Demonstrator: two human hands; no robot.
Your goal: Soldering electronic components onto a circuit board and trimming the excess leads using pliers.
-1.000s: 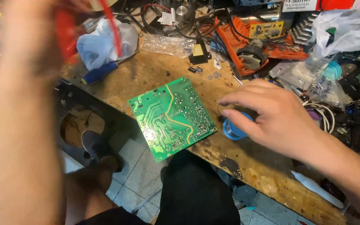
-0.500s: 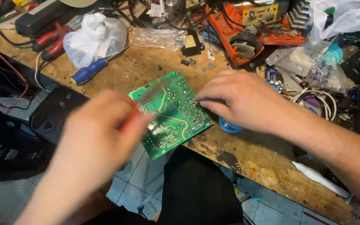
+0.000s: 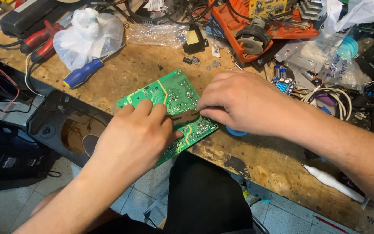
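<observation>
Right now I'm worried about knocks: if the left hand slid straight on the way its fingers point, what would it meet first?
Most likely the right hand: the left hand points up and right across the green circuit board, and the two hands' fingertips are already nearly together, though depth is unclear.

Bare forearms, sleeveless; black trousers; hands (image 3: 130, 134) ungloved.

Board (image 3: 169, 97) under my hands is bright green w/ pale yellow-green traces & silvery solder dots. Bench (image 3: 256, 160) is tan wood, dark stains near the edge. Screwdriver (image 3: 83, 73) handle is blue w/ yellow band. Pliers (image 3: 40, 41) have red grips. Bag (image 3: 87, 37) is white, crinkled. Tool housing (image 3: 239, 30) at the back is orange w/ black parts. Small module (image 3: 284, 84) is blue. Cables (image 3: 330, 97) are white. My trousers (image 3: 204, 195) are black; floor tiles (image 3: 282, 216) pale grey.
</observation>
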